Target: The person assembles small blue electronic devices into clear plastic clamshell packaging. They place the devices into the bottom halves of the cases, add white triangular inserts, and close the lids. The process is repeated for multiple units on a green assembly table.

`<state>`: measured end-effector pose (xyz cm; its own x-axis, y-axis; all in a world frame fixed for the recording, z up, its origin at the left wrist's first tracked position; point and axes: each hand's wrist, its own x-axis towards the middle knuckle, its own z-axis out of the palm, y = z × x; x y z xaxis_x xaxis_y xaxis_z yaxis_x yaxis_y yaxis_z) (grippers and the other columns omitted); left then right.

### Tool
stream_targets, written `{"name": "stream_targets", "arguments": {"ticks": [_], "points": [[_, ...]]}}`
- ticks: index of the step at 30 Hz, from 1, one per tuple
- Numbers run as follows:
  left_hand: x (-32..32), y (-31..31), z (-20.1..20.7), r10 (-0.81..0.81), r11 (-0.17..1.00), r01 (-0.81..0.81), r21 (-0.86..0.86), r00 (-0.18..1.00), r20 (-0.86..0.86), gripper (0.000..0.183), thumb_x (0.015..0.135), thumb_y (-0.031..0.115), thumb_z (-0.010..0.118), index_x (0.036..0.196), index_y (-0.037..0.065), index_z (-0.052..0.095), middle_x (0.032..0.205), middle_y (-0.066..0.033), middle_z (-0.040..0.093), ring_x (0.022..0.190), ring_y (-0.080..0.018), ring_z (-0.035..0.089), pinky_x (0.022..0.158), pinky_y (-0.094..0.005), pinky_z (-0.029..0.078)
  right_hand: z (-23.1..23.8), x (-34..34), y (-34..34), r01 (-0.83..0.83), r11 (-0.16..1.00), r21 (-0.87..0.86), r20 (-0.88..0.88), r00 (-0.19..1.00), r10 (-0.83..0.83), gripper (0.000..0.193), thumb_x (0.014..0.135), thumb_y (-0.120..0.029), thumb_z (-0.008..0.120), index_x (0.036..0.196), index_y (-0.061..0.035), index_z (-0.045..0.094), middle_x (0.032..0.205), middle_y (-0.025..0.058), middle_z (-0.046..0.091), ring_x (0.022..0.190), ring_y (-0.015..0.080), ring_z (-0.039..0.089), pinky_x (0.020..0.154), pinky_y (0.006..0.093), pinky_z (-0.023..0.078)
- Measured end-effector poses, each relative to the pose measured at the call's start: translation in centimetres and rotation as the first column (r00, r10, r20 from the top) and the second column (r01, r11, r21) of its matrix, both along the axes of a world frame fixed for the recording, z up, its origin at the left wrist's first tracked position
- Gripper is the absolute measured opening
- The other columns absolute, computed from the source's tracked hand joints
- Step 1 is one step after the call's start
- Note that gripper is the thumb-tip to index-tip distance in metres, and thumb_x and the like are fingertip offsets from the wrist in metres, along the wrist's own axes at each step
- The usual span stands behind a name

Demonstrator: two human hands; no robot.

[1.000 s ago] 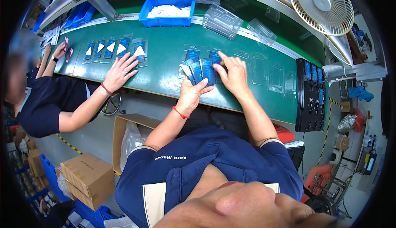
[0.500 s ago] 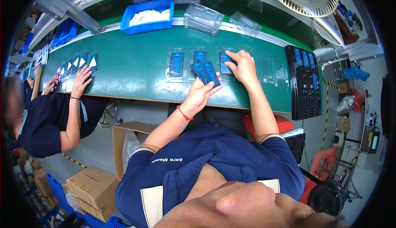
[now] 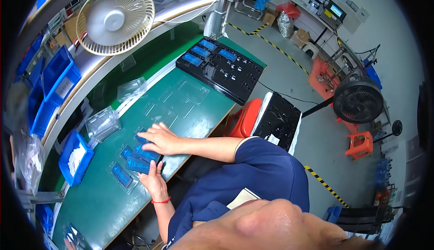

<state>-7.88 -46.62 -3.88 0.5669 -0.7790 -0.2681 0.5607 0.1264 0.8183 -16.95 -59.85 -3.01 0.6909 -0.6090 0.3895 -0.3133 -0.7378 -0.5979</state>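
My left hand (image 3: 155, 183) is closed on a small fan of flat dark phone batteries (image 3: 138, 164) with blue print, held over the bench's near side. My right hand (image 3: 163, 140) reaches in from the right, fingers stretched out and apart. Its fingertips rest at a battery (image 3: 141, 135) in a clear plastic blister tray, partly covered by the hand, and its thumb is close to the fanned batteries. Another battery (image 3: 121, 175) lies in its own clear tray to the left. Between them, a further battery (image 3: 126, 152) shows partly behind the held ones.
Clear blister trays (image 3: 191, 91) lie on the green bench (image 3: 199, 125) to the right. Beyond them stands a black fixture (image 3: 235, 76) holding several batteries. A blue bin (image 3: 76, 158) and stacked clear trays (image 3: 103, 123) line the back, below a white fan (image 3: 114, 20).
The view has swung to the right, so the bench now runs diagonally. My left hand still holds the fanned batteries; my right hand stays over the same row of trays, its fingers more stretched out.
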Motion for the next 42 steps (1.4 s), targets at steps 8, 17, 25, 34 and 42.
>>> {"name": "stream_targets", "arguments": {"ticks": [8, 17, 25, 34, 42], "points": [[-0.5, -0.7, 0.2, -0.207, 0.976, 0.204, -0.081, 0.978, -0.03, 0.041, 0.095, 0.012, 0.054, 0.132, 0.001, 0.04, 0.125, -0.0192, 0.055, 0.114, -0.0301, 0.056, 0.089, -0.0415, 0.05, 2.5, -2.4, -2.4, -0.061, 0.933, 0.353, 0.293, 0.955, -0.049, 0.059, 0.075, -0.004, 0.067, 0.13, -0.0084, 0.048, 0.131, 0.0089, 0.051, 0.102, 0.0201, 0.059, 0.081, 0.0329, 0.051], [-3.3, -3.6, 0.0, -0.311, 0.949, 0.276, -0.153, 0.901, -0.302, 0.04, 0.099, 0.016, 0.047, 0.134, 0.001, 0.036, 0.136, -0.0222, 0.045, 0.127, -0.0325, 0.045, 0.102, -0.0464, 0.041, 2.0, -3.8, -8.7, 0.284, 0.9, 0.332, -0.056, 0.958, -0.281, 0.045, 0.078, -0.01, 0.069, 0.12, -0.0096, 0.054, 0.076, 0.0127, 0.065, 0.076, 0.0295, 0.063, 0.066, 0.0382, 0.049], [-3.5, -5.1, 0.3, -0.257, 0.966, 0.229, -0.119, 0.904, -0.343, 0.042, 0.099, 0.012, 0.044, 0.136, -0.002, 0.032, 0.142, -0.0221, 0.037, 0.13, -0.0314, 0.041, 0.105, -0.0447, 0.039, 1.1, -2.4, -8.6, 0.133, 0.963, -0.233, -0.189, 0.966, -0.178, 0.037, 0.075, -0.013, 0.072, 0.112, -0.0156, 0.068, 0.09, 0.007, 0.055, 0.086, 0.0274, 0.054, 0.077, 0.0365, 0.046], [-3.9, -5.1, 0.5, -0.229, 0.973, 0.216, -0.077, 0.944, -0.236, 0.039, 0.098, 0.011, 0.045, 0.134, -0.003, 0.035, 0.137, -0.022, 0.042, 0.125, -0.0309, 0.047, 0.1, -0.0418, 0.046, 1.4, -2.7, -6.0, 0.162, 0.883, -0.44, -0.176, 0.949, -0.262, 0.033, 0.078, -0.02, 0.07, 0.11, -0.0126, 0.068, 0.099, 0.0062, 0.055, 0.096, 0.0249, 0.051, 0.081, 0.0374, 0.037], [-3.3, -5.5, 0.9, -0.405, 0.914, 0.391, 0.109, 0.869, 0.285, 0.031, 0.094, 0.012, 0.056, 0.119, -0.005, 0.051, 0.107, -0.0135, 0.064, 0.094, -0.0267, 0.067, 0.069, -0.0322, 0.059, 1.4, -4.5, -4.2, -0.031, 0.855, 0.518, 0.282, 0.95, -0.137, 0.013, 0.084, -0.013, 0.067, 0.088, -0.0012, 0.063, 0.072, 0.0074, 0.061, 0.061, 0.0151, 0.055, 0.057, 0.0291, 0.044]]}}
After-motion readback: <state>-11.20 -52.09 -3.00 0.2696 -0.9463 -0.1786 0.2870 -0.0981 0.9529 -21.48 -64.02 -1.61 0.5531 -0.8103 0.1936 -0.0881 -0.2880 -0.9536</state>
